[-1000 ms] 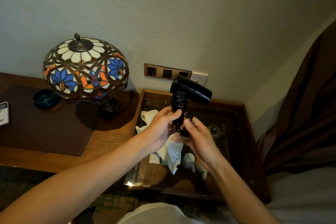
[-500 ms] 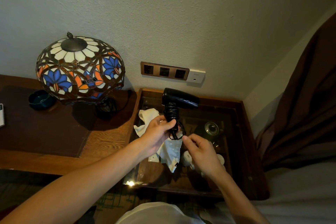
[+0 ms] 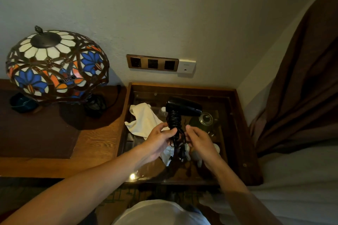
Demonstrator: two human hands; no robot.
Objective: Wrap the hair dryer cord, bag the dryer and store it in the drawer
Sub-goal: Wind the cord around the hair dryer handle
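I hold a black hair dryer upright above the glass-topped side table. Its black cord is coiled around the handle, and loose loops with the plug hang below. My left hand grips the bottom of the handle over the coils. My right hand pinches the loose cord next to it. A white cloth bag lies crumpled on the glass behind my left hand. No drawer can be seen.
A stained-glass lamp stands on the wooden desk to the left, with a dark bowl behind it. Wall sockets sit above the side table. Under the glass are a teapot lid and small white pieces. A brown curtain and a bed are to the right.
The dryer has come down lower over the side table. My right hand let go of the cord for a moment, then came back to pinch the loose loops.
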